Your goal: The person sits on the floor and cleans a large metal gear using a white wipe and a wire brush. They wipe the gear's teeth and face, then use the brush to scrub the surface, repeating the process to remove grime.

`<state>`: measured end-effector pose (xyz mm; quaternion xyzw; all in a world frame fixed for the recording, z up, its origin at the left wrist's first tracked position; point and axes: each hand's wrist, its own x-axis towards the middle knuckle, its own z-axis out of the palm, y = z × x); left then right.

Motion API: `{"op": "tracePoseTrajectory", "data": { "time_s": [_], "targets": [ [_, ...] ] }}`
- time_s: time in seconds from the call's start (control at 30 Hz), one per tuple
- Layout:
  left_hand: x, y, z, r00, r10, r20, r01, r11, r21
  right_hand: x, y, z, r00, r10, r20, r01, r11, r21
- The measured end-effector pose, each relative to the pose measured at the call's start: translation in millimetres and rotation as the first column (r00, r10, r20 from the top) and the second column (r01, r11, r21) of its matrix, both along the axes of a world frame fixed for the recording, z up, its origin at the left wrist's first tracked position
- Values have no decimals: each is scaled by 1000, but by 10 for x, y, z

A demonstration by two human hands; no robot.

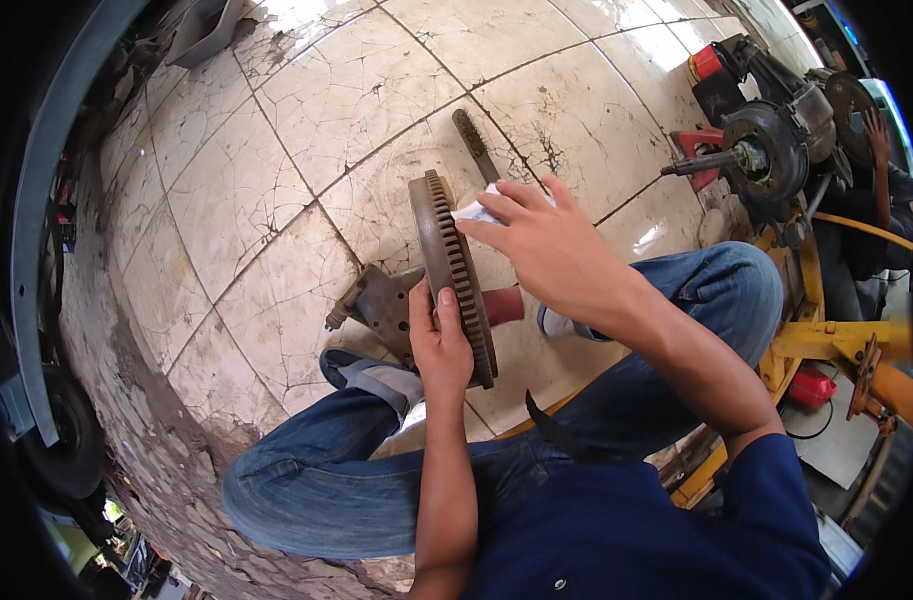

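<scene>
A flywheel point(432, 235) with a toothed ring gear stands on edge between my knees, seen nearly edge-on. My left hand point(442, 345) grips its lower near part, thumb lying across the teeth. My right hand point(548, 240) pinches a folded white piece point(479, 208), cloth or paper, against the upper teeth. Which of the two it is I cannot tell. Beyond my right fingers a brush with dark bristles point(472, 137) lies on the tiles. Behind the flywheel, a greasy metal part with holes point(381, 318) rests on the floor. A dull red cylindrical piece point(503, 305) pokes out on the right.
Cracked, stained tiles point(326, 100) spread ahead, with broken paving point(166, 490) at left. A hub and axle assembly point(766, 150) sits on a red stand at far right, near another person's hand point(879, 137). Yellow metal framing point(826, 340) stands by my right knee. A grey tray point(204, 32) lies far left.
</scene>
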<state>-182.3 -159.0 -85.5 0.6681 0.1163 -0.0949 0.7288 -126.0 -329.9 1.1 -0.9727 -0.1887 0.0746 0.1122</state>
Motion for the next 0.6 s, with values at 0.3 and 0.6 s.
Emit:
{"op": "tracePoseTrajectory", "data": {
  "time_s": [0.3, 0.6],
  "targets": [
    [37, 40, 37, 1000, -8, -18, 9, 999, 47, 65, -8, -221, 997, -50, 61, 45, 996, 83],
    [52, 61, -32, 1000, -1, -1, 1, 997, 82, 154, -108, -340, 961, -276, -11, 257, 880, 400]
  ]
}}
